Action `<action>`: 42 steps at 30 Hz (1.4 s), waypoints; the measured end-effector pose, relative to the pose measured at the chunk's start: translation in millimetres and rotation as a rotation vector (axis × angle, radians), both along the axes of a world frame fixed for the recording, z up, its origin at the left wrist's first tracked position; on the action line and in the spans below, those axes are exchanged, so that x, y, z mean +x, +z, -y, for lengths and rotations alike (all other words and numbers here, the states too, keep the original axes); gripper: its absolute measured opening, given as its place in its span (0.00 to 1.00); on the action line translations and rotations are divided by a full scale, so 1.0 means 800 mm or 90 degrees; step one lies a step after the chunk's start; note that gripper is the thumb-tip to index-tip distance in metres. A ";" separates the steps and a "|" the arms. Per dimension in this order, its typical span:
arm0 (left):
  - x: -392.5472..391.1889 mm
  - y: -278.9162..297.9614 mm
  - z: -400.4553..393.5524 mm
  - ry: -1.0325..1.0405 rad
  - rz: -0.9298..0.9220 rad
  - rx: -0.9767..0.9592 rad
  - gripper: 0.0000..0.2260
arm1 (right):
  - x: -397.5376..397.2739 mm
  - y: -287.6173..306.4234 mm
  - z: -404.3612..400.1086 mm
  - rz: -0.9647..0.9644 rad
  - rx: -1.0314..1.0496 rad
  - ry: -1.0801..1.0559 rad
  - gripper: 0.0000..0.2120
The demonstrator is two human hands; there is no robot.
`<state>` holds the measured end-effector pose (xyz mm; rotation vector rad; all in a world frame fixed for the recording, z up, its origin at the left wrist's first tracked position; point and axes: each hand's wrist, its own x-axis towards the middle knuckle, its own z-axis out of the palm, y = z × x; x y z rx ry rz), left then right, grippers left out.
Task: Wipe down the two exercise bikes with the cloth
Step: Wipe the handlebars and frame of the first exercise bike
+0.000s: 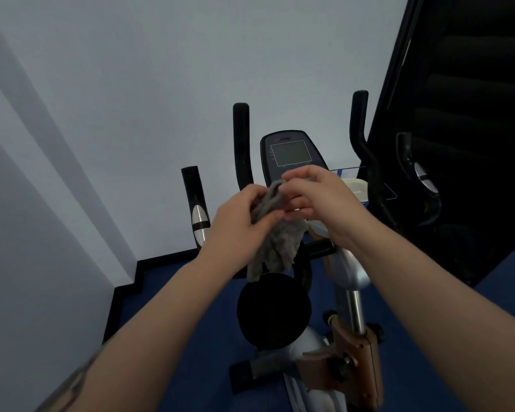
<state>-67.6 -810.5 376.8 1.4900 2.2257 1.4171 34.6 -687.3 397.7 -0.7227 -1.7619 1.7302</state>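
I see open air on the left of the scene, between the pale wall point(72, 144) and the exercise bike point(348, 272), down to the blue floor point(173, 292). Straight ahead the way is crowded: the console point(292, 153) stands far centre, with an upright handlebar point(241, 138) to its left, a shorter grip post point(195, 200) further left, and a curved handlebar point(359, 123) to its right. The gaps between these posts are narrow. Nearer, the black saddle point(272, 310) and the seat post point(354, 310) block the low centre. On the right a dark panel point(473, 99) closes that side.
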 end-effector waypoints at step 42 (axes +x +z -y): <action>-0.041 -0.060 -0.023 0.291 -0.127 0.000 0.07 | -0.050 -0.111 -0.019 0.433 0.720 0.004 0.27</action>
